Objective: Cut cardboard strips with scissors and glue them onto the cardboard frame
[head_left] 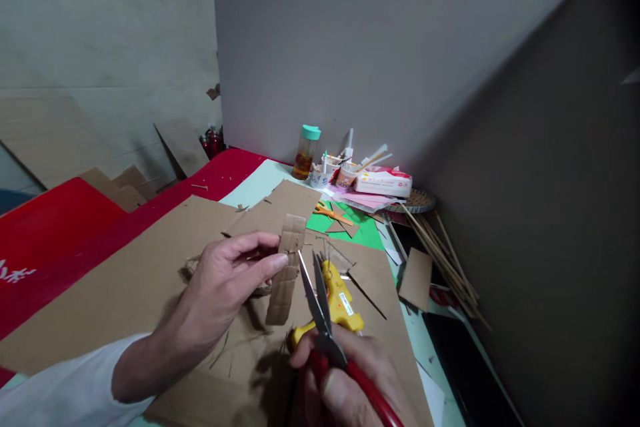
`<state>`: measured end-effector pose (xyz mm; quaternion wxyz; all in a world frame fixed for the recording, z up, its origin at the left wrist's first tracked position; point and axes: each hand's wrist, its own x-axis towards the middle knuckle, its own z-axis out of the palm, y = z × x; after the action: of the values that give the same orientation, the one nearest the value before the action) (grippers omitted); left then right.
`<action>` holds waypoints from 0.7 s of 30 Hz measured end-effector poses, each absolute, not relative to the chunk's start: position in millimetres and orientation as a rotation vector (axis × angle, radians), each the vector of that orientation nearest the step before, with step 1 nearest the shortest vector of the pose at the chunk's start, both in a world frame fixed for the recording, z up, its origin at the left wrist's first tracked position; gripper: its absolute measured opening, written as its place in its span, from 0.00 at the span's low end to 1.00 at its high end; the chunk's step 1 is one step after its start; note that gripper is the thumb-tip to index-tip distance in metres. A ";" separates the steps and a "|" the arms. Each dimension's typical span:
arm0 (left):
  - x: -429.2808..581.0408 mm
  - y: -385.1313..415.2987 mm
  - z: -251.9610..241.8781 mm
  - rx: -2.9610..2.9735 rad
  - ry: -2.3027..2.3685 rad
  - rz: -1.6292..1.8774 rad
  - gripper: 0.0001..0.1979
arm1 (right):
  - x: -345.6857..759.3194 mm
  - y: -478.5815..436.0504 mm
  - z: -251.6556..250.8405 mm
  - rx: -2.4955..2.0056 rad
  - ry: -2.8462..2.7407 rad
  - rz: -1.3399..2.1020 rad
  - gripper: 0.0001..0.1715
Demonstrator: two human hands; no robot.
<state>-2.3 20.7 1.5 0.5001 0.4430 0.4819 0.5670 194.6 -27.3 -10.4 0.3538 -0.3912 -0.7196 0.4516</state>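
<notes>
A narrow, creased cardboard strip point(286, 287) is pinched between the thumb and fingers of my left hand point(235, 280), standing roughly upright. My right hand point(355, 373) grips red-handled scissors point(320, 310), their blades pointing up and parted a little. The blade tips are just right of the strip, with what looks like a small gap between. Behind the scissors lies a yellow glue gun point(343, 300), partly hidden by my right hand. Beneath both hands, a large cardboard sheet point(125, 280) covers much of the table. Something brownish behind my left hand is mostly hidden.
At the back stand a bottle with a teal lid point(306, 153), cups holding tools point(346, 175) and a tissue pack point(384, 182). Orange scissors point(333, 213) lie on green paper point(367, 230). Thin sticks point(445, 260) and a black flat panel point(465, 367) are at the right.
</notes>
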 end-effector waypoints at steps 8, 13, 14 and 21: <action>4.5 17.0 9.7 1.098 1.074 1.460 0.08 | 196.1 -20.7 0.4 -1.136 -1.916 1.296 0.38; 3.2 14.6 10.3 1.190 1.065 1.424 0.06 | 197.7 -22.8 -3.3 -1.133 -1.990 1.184 0.36; 2.5 14.0 10.0 1.214 1.061 1.416 0.04 | 198.0 -23.6 -3.1 -1.137 -2.007 1.151 0.36; 3.6 8.9 10.6 1.303 1.224 1.441 0.01 | 197.3 -25.4 -2.4 -1.176 -2.041 1.010 0.26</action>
<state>3.6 8.9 10.6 0.4100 0.5176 0.4862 0.5723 197.3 -25.4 -2.4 0.2853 -0.4399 -0.7632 0.3777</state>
